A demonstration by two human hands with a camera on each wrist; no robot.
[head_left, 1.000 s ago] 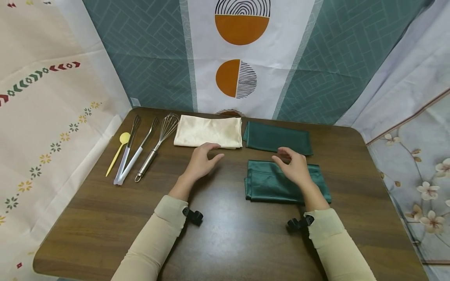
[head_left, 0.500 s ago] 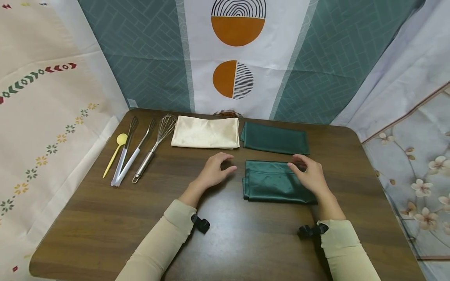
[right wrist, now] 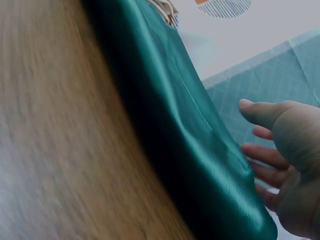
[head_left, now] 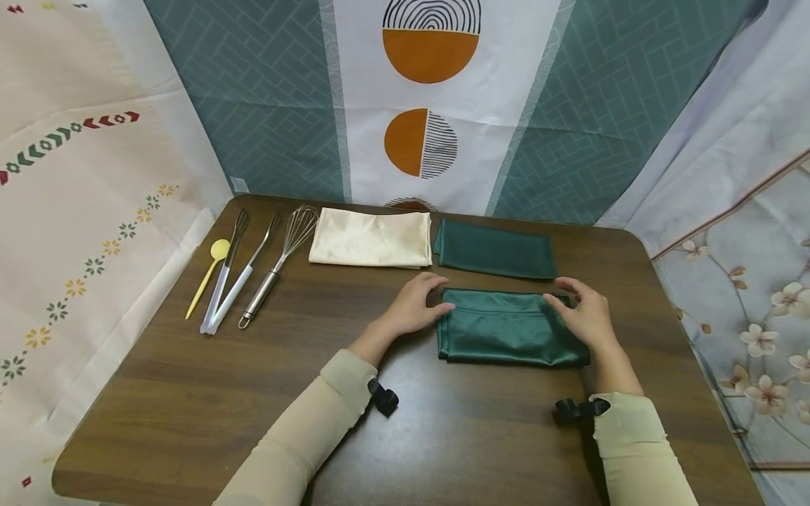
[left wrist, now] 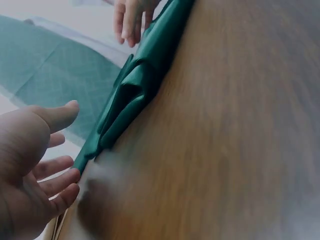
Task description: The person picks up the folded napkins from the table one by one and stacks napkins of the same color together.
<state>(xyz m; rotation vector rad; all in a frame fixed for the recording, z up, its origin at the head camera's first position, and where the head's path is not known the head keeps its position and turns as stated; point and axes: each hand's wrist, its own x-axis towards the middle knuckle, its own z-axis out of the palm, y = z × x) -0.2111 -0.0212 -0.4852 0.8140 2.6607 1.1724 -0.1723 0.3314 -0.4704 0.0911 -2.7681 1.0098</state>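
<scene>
A folded dark green satin cloth [head_left: 506,334] lies flat in front of me, with a hand at either end. At its upper left corner is my left hand [head_left: 414,306], its thumb apart from its loosely bent fingers. My right hand [head_left: 585,316] is at the upper right corner, thumb and fingers likewise spread. In the left wrist view the cloth's layered folds [left wrist: 130,95] show beside the left hand [left wrist: 35,170], with a gap between thumb and fingers. In the right wrist view the fingers of the right hand [right wrist: 285,155] are right by the cloth's edge; contact is unclear.
Behind lie a second folded green cloth [head_left: 496,249] and a folded cream cloth [head_left: 371,237]. To the left are a whisk [head_left: 278,270], a yellow spoon [head_left: 209,277] and a pair of tongs [head_left: 230,295] with pale handles. Patterned cloths hang around the wooden table [head_left: 190,400].
Both hands have moved right and slightly nearer to me; the left has reached the front green cloth's left end, the right its right end. The cloths and utensils have stayed in place.
</scene>
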